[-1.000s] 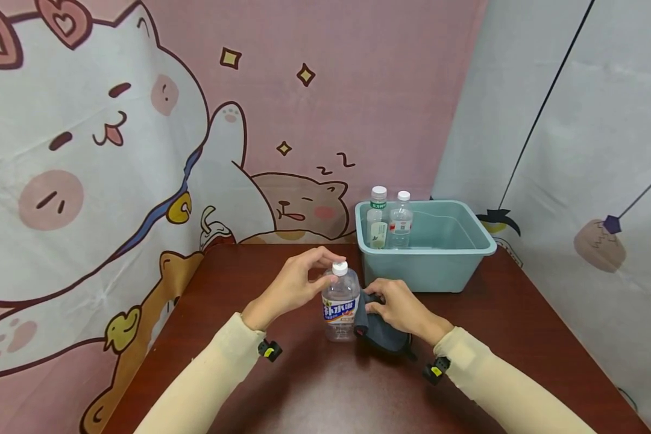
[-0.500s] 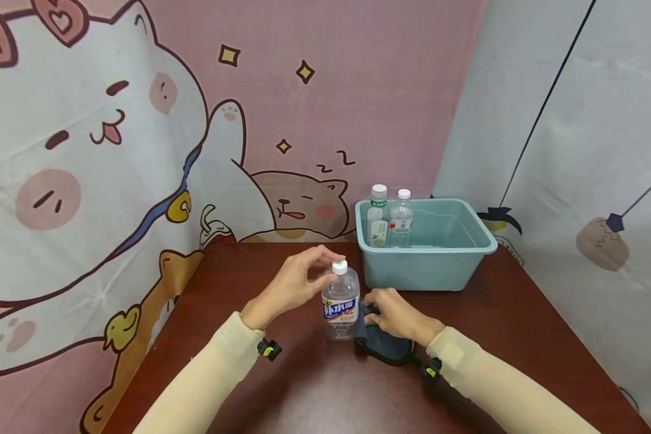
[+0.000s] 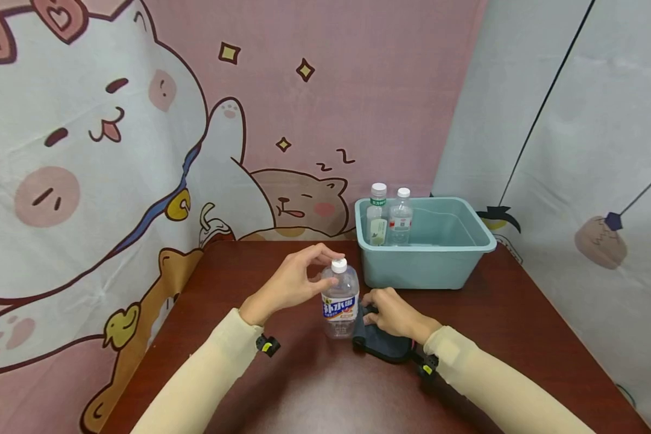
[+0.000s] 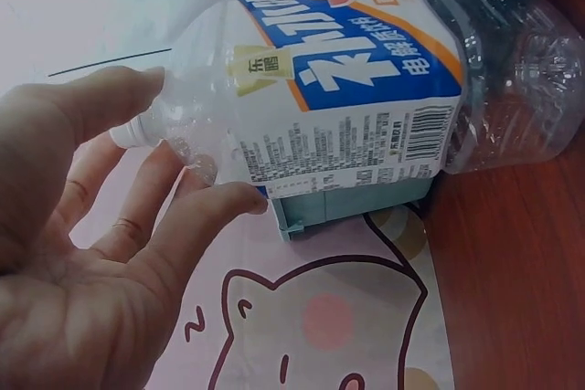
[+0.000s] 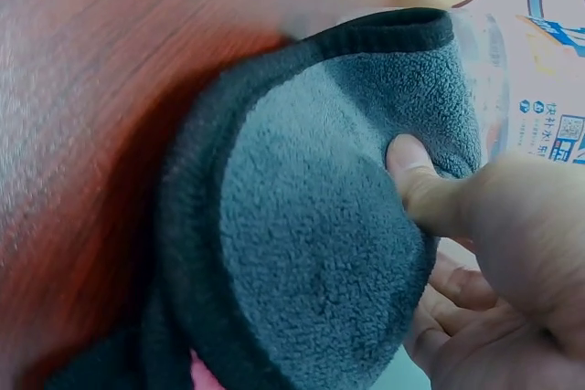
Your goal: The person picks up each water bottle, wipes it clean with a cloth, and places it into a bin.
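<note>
A clear plastic bottle (image 3: 340, 306) with a white cap and a blue-and-white label stands upright on the table. In the left wrist view the bottle (image 4: 356, 89) lies sideways across the picture. My left hand (image 3: 293, 282) grips it around the neck, just below the cap, with thumb and fingers. To its right, my right hand (image 3: 396, 313) pinches a dark grey fleecy cloth (image 3: 385, 343) with black edging. Up close, the cloth (image 5: 320, 198) has its folded end against the lower side of the bottle, my thumb on top. Some right fingers are hidden behind the cloth.
A light blue plastic bin (image 3: 418, 268) stands at the table's back right. Inside it, at the left end, are a green-labelled bottle (image 3: 377, 220) and another clear bottle (image 3: 401, 220), both upright. The table (image 3: 260, 386) is dark red-brown wood, with a cartoon-printed backdrop (image 3: 390, 90) behind.
My right hand has shifted slightly left and down with the cloth, whose loose part now lies flatter near the bottle's base. My left hand and the bottle stay in place.
</note>
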The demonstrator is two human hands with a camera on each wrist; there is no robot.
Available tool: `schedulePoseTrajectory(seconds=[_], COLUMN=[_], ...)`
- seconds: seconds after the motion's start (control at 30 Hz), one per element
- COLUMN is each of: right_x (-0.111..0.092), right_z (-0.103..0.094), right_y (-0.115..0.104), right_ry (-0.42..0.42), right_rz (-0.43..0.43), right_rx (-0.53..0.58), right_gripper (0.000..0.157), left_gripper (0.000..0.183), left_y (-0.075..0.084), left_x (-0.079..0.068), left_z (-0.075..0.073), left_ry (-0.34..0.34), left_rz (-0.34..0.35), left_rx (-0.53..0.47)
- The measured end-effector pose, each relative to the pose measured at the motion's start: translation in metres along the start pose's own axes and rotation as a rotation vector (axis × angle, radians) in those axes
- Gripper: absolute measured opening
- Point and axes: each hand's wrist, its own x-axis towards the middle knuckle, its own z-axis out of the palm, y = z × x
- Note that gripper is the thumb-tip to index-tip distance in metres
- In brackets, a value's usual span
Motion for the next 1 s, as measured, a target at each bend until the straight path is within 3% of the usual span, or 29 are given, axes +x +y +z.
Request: schedulePoseTrajectory(seconds=[0.37,0.63,1.0], right_x=[-0.008,-0.012,-0.006], right_z=[-0.003,-0.014,-0.045], right_y=[-0.001,-0.006,-0.026], right_ry=[0.088,0.145,0.263], right_rz=[0.095,0.094,0.074], right_rx=[0.059,0.123,0.21], right_gripper=[0.025,0.028,0.031], left_gripper=[0.051,0.051,0.051], left_y=[0.0,-0.003,-0.004], left_x=[0.0,0.0,0.0], left_z=[0.002,0.002,0.001], left_ry=[-0.01,-0.014,-0.011], left_rz=[-0.016,-0.004,0.015], left_rx=[0.002,-0.013,0.012])
